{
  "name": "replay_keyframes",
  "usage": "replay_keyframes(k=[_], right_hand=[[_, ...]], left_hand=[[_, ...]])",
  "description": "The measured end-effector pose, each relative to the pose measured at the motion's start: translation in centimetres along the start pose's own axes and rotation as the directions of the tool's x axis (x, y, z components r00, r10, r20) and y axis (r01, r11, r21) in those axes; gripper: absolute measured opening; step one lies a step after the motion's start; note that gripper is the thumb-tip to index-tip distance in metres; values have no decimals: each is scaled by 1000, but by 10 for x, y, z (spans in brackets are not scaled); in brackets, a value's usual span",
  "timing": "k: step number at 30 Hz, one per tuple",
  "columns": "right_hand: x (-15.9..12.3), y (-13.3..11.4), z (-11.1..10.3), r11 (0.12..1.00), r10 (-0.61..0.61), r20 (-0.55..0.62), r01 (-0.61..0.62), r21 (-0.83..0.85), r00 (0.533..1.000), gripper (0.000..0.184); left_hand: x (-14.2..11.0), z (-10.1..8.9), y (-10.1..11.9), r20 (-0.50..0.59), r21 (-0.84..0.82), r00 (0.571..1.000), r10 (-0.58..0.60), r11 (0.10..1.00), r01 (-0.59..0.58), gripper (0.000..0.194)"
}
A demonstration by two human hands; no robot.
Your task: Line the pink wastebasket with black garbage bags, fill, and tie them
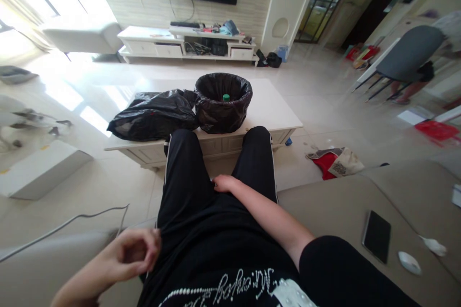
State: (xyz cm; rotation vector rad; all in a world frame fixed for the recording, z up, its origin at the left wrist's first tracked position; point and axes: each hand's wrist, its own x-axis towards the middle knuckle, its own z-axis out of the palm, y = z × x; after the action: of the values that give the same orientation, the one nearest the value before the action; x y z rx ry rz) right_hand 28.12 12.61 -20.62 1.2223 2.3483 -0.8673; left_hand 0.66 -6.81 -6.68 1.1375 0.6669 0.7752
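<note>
My left hand (139, 254) is raised beside my left hip, with its fingers curled toward the thumb and nothing visible in the hollow. Between my thighs rests my right hand (225, 183), its fingers curled inward and partly hidden; whether they hold anything I cannot make out. Beyond my knees, a round bin (223, 117) lined with a black bag stands on a low white table (275, 105). A bottle with a green cap (226, 98) shows inside it. Left of the bin lies a filled black plastic bag (153, 115), touching it. Both hands are apart from these things.
A phone (376, 236) and a white computer mouse (409, 263) lie on the sofa (324, 201) to my right. A cable (72, 223) runs along the left. A white box (46, 168) and a red and beige cloth bag (336, 162) are on the floor. Someone's legs (410, 90) show behind a grey chair (410, 55).
</note>
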Motion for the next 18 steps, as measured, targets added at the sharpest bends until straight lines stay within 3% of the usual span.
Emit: replay_keyframes(k=[2, 5, 9, 12, 18], right_hand=[[-1, 1, 1, 1000, -4, -9, 4, -3, 1000, 38], [-3, 3, 2, 1000, -9, -27, 9, -5, 1000, 37], [-8, 1, 0, 1000, -6, -34, 6, -3, 999, 35], [-11, -1, -4, 1000, -13, -34, 13, -2, 999, 34], [-14, -4, -8, 999, -36, -30, 36, 4, 999, 35]], left_hand=[[29, 13, -4, 24, -51, 999, -36, 998, 37, 19], [68, 49, 8, 10, -189, 1000, 29, 982, -27, 20], [91, 87, 31, 6, -297, 997, 81, 952, -76, 29], [92, 93, 37, 20, -305, 995, 95, 949, -84, 34], [89, 87, 34, -20, -275, 993, 114, 954, -115, 36]])
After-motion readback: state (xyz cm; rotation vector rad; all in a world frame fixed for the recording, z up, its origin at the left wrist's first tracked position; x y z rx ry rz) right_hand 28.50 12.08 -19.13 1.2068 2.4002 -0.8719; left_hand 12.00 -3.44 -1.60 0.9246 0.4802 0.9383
